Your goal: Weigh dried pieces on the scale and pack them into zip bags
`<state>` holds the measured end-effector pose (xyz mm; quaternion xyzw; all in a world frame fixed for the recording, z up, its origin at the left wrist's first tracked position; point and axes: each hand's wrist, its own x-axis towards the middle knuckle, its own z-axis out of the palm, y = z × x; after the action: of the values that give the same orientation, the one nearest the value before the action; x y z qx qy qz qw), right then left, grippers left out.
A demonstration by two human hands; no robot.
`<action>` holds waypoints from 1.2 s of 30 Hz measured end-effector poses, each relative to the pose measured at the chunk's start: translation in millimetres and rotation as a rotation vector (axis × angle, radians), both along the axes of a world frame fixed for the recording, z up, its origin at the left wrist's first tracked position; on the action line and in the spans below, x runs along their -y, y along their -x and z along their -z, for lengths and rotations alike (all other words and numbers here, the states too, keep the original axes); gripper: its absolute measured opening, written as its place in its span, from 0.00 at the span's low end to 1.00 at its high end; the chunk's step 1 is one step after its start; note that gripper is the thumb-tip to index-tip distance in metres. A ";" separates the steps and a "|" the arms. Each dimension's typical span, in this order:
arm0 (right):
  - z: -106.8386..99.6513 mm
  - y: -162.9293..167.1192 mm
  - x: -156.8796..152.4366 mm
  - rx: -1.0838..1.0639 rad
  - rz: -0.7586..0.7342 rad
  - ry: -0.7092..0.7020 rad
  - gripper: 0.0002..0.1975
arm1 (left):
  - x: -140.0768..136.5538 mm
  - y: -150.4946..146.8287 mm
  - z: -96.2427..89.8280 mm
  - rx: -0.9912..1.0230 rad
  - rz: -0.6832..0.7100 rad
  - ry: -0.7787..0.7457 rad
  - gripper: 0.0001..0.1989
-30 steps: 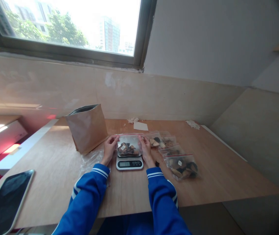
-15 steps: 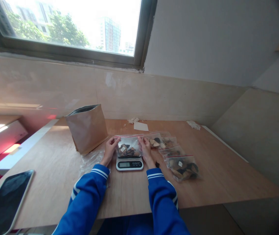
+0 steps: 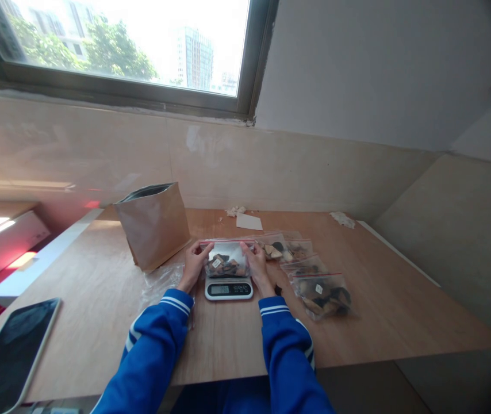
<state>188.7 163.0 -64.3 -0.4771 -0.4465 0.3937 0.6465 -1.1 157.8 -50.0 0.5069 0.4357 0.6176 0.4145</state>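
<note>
A clear zip bag with brown and dark dried pieces and a small white label is at the kitchen scale, covering the scale's rear part. I cannot tell whether the bag rests on it. My left hand pinches the bag's upper left corner near the red-edged top. At the upper right corner, my right hand pinches the same edge. The scale's display and buttons face me. Right of my right hand lie several more filled zip bags, partly overlapping.
An upright brown paper bag stands open at the left, with empty clear plastic bags beside it. A tablet lies at the table's left front. Behind the scale is a white card near crumpled paper. A dark scrap lies by my right wrist.
My fingers have shifted slightly inward and along the bag's top edge, which looks folded or tilted a little more. The bag remains at the scale; everything else stays in place.
</note>
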 end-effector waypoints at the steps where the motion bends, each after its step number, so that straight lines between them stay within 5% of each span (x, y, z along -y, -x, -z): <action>1: -0.1 0.1 0.2 -0.001 -0.003 -0.001 0.20 | -0.1 0.1 0.0 0.000 0.000 -0.004 0.15; 16: -23.2 13.0 12.5 0.061 -0.074 0.032 0.20 | 5.9 -5.2 -3.7 0.035 0.058 -0.016 0.14; 27: -17.4 12.3 11.0 0.101 -0.085 -0.024 0.16 | 4.3 -4.2 -6.4 0.007 0.041 -0.019 0.14; 33: -43.9 13.6 17.2 0.620 0.248 -0.246 0.19 | 3.9 -5.4 -4.3 0.019 -0.009 -0.051 0.15; 36: -65.1 26.3 22.4 1.033 0.174 -0.281 0.16 | 5.0 -5.8 -4.3 0.041 -0.006 -0.077 0.15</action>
<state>162.5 140.7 0.8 -0.5529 -0.7133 -0.0107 0.4305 4.7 152.8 -45.7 0.5082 0.4045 0.6455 0.4017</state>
